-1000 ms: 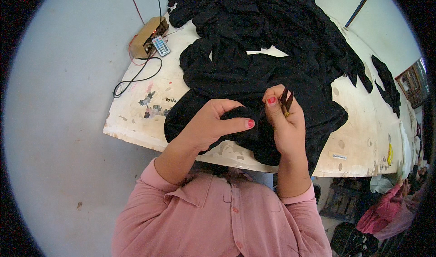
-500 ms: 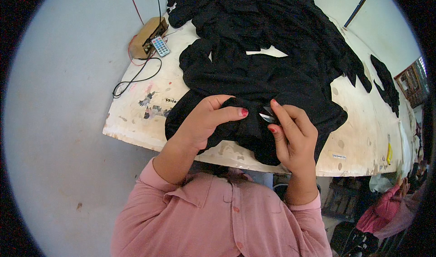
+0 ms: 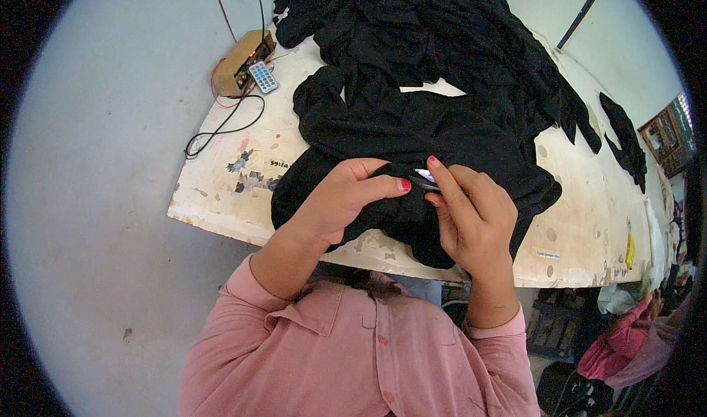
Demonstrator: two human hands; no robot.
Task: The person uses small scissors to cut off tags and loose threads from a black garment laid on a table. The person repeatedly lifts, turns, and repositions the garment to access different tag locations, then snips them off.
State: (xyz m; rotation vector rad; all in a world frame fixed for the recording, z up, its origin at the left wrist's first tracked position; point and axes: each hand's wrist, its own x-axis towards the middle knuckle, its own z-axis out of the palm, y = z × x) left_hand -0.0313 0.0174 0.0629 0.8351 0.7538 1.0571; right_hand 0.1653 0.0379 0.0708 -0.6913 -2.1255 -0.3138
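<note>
Black cloth (image 3: 420, 126) lies bunched over the table's near edge and spreads away toward the far side. My left hand (image 3: 353, 192) is closed on a fold of it, thumb on top. Between the thumb and fingers of my right hand (image 3: 475, 211) are small thread snips (image 3: 427, 177) with bright metal blades. Their tips point left and meet the fold beside my left thumb. The rest of the snips is hidden by my fingers.
The pale, stained table (image 3: 582, 233) has a curved near edge. At its left stand a brown box with wires (image 3: 239, 64) and a small remote control (image 3: 263, 77). A separate black cloth piece (image 3: 624, 141) and a yellow object (image 3: 630, 249) lie right. Another person's pink sleeve (image 3: 618, 343) shows lower right.
My right hand has moved slightly left, bringing the snips' blades up to the cloth at my left thumb. The blades look closer together. My left hand keeps its hold.
</note>
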